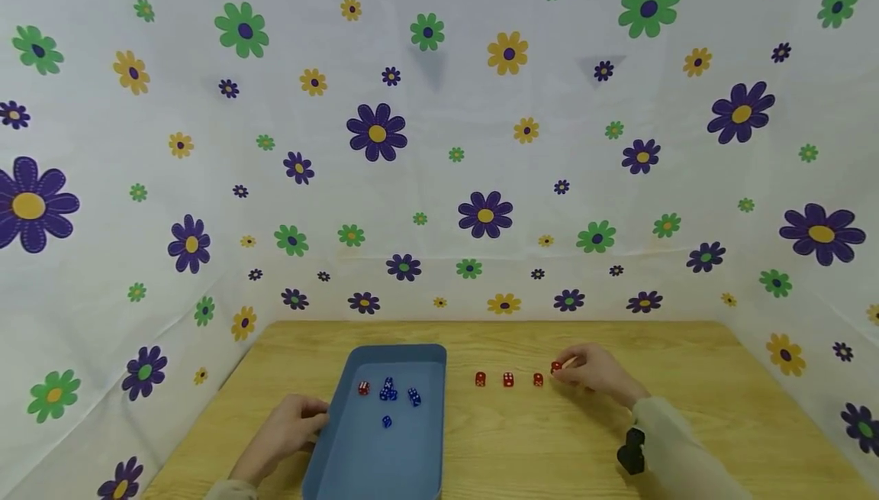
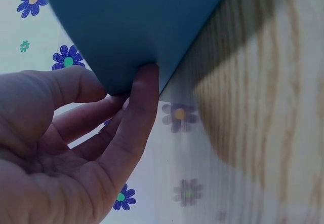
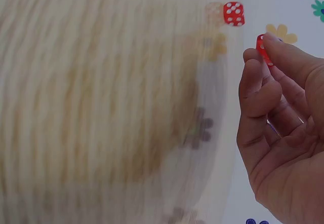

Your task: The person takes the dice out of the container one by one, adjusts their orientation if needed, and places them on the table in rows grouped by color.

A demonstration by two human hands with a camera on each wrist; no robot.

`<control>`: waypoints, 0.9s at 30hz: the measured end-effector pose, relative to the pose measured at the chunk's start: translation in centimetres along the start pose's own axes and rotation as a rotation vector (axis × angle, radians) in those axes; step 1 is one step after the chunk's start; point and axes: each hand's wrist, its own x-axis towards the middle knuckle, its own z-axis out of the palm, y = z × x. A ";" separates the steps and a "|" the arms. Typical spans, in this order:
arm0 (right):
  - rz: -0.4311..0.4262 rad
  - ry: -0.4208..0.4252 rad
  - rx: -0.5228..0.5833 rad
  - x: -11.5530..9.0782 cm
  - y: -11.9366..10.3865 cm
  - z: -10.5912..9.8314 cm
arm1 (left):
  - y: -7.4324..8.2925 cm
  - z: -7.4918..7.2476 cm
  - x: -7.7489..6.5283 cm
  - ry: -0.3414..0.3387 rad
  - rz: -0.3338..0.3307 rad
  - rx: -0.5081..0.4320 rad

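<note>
A blue tray (image 1: 398, 469) lies on the table with several blue dice (image 1: 387, 422) and one red die (image 1: 364, 388) in it. My left hand (image 1: 284, 431) holds the tray at its left side. In the left wrist view, the left fingers (image 2: 139, 115) press against the outer wall and the thumb is at its edge. Three red dice (image 1: 508, 379) stand in a row on the table right of the tray. At the right end of that row, my right hand (image 1: 594, 372) pinches another red die (image 3: 263, 49) between thumb and fingertips.
The wooden table (image 1: 522, 454) ends at a white cloth wall (image 1: 439, 195) printed with flowers, which also encloses the left and right sides. A black device (image 1: 632, 452) is strapped at the right wrist.
</note>
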 end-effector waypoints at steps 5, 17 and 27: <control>0.013 -0.018 -0.044 0.0 0.7 -0.4 | 0.0 -0.1 0.0 0.019 -0.014 0.005; 0.086 0.015 -0.063 -0.7 1.7 -0.4 | -0.3 0.2 0.1 -0.004 0.007 -0.002; 0.094 0.031 -0.078 -1.0 2.2 -0.8 | 0.0 0.3 0.1 0.028 -0.042 0.016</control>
